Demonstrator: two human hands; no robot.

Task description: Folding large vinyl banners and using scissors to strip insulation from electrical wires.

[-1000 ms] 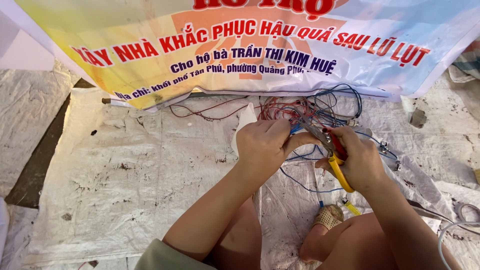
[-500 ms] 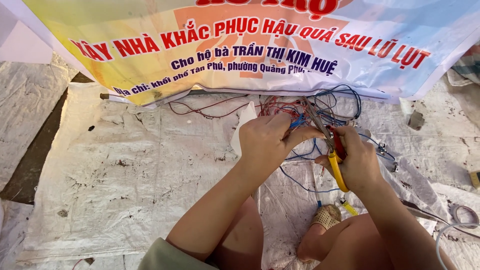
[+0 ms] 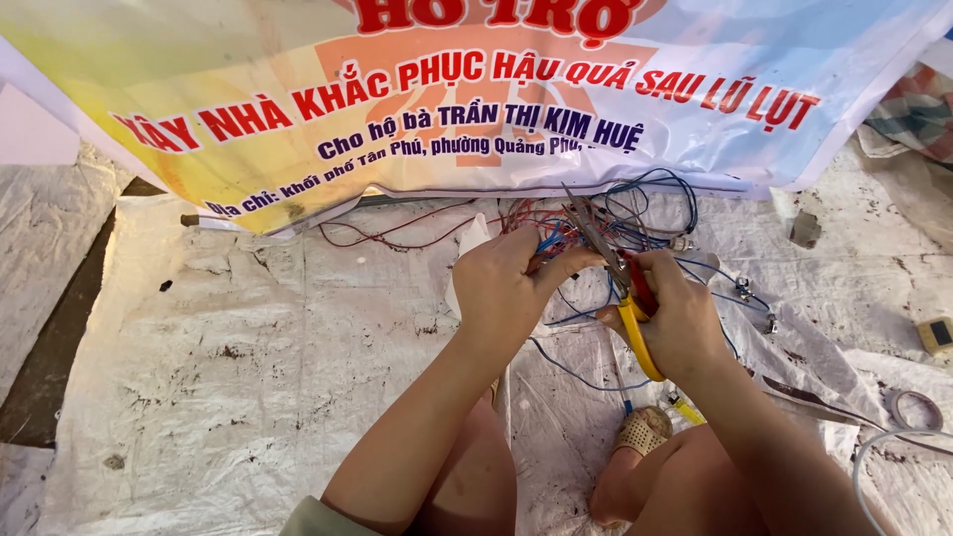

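My left hand (image 3: 511, 283) pinches a bunch of thin red and blue wires (image 3: 544, 241) out of a tangled pile of wires (image 3: 635, 213) lying on the ground sheet. In my right hand (image 3: 680, 318) is a pair of long-nosed pliers (image 3: 617, 278) with red and yellow handles. The pliers' jaws point up and left over the tangle, close beside the wires in my left hand. My knees and one sandalled foot (image 3: 643, 432) show below my arms.
A large printed banner (image 3: 476, 89) hangs across the top, its lower edge over the wires. A dirty white woven sheet (image 3: 258, 357) covers the ground. A roll of tape (image 3: 915, 407) and a small yellow-black block (image 3: 935, 335) lie at the right.
My hands have stayed together over the tangle. The left hand has pulled its wires slightly upward and the pliers' jaws have tilted nearer to them.
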